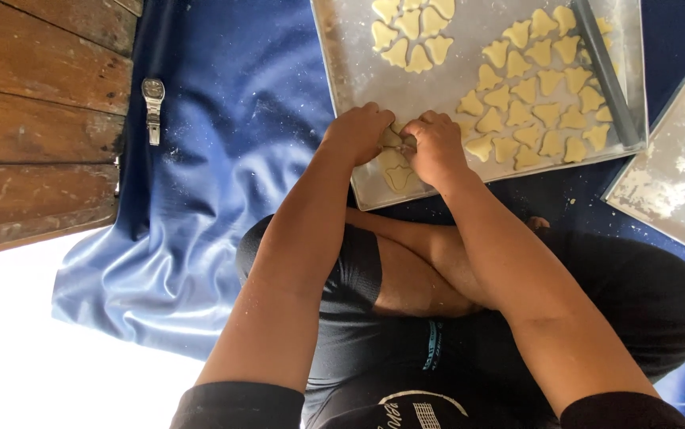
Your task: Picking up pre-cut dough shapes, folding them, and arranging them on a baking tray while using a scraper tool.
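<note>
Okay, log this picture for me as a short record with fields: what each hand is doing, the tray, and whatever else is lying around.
left hand: left hand closed over a dough piece at the tray's near edge
right hand: right hand pinching the same piece
tray: metal tray, floured, holding many cut dough shapes
on tray: long dark tool by the far-right shapes
cloth: blue cloth under the tray
beside: wristwatch on the cloth; floured board to the right

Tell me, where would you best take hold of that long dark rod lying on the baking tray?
Probably at the near end of the dark rod, coming from the right, outside the baking tray. It lies flat along the tray's right edge, its near end reaching the rim, with dough cut-outs crowding its left side, so that end looks clearest.
</note>
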